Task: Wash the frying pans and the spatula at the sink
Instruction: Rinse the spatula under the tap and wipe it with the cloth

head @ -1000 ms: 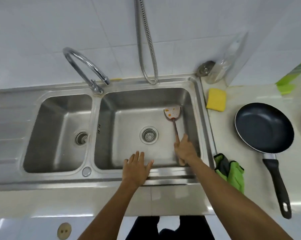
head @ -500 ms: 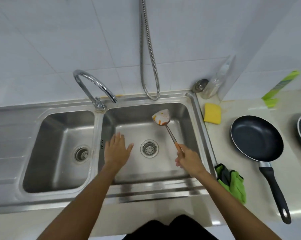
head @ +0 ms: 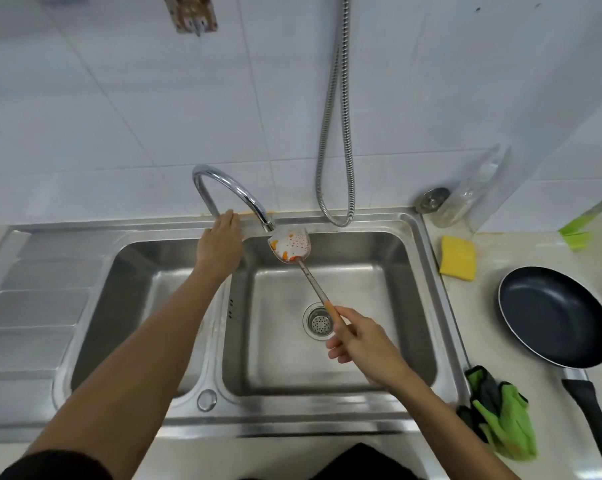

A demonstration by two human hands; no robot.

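Right hand [head: 365,344] has the spatula [head: 290,245] by the orange end of its handle, fingers curled round it. The stained, spotted head sits just beneath the spout of the faucet [head: 209,169], above the right basin of the sink [head: 327,415]. Left hand [head: 220,244] is at the faucet's base on the back rim, and I cannot tell if its fingers clasp it. A black frying pan [head: 552,313] lies on the desk [head: 479,306] to the right, between a yellow sponge [head: 458,258] and a green cloth [head: 500,420].
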